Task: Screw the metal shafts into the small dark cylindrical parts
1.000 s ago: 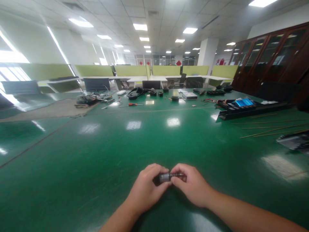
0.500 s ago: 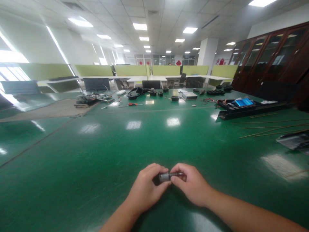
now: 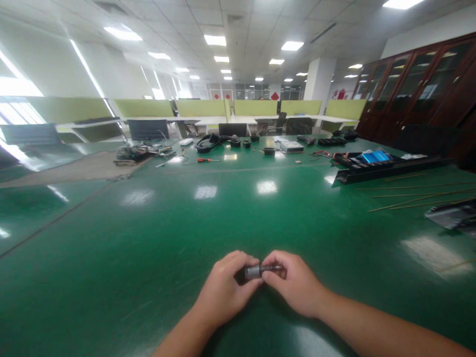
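A small grey metal cylinder with a thin, ridged dark shaft lies level between my two hands, low in the middle of the view. Its exact kind I cannot make out. My left hand is closed round the cylinder, thumb on the near side and fingers on the far side. With thumb and fingers my right hand pinches the shaft close to where it leaves the cylinder. The fingertips of both hands almost meet. Underneath is the green tabletop; whether the piece touches it is hidden.
Farther back lie an orange screwdriver, small black boxes and a white box. At the right are a long black tray, thin brass-coloured rods and a clear-and-black piece. Electronic parts sit at the left back.
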### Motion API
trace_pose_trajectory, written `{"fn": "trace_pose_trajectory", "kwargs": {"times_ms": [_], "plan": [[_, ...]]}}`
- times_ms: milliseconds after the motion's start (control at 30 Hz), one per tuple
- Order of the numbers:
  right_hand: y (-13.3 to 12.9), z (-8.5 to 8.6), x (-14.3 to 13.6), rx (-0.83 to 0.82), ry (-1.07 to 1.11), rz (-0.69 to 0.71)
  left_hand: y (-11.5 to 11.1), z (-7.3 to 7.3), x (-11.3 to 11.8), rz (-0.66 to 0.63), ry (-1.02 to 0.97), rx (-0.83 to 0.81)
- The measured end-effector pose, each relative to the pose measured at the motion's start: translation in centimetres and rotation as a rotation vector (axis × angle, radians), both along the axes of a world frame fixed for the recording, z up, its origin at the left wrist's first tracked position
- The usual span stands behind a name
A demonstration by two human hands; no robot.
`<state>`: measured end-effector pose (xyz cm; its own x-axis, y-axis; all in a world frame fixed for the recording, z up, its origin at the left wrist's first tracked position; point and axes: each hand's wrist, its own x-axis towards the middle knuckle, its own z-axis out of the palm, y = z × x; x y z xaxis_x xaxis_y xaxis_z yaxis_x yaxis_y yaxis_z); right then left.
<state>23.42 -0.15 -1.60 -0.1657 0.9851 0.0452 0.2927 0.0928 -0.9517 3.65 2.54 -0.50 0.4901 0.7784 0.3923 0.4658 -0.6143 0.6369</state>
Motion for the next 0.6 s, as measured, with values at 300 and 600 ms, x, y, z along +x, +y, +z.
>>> {"fn": "trace_pose_trajectory", "kwargs": {"times_ms": [300,600], "plan": [[0.1,-0.12,-0.01,0.002,0.001,-0.004,0.03,0.15,0.01,0.003,0.008,0.004],[0.11,-0.06,0.02,-0.01,0.021,-0.004,-0.01,0.27,0.17,0.01,0.002,0.014]]}}
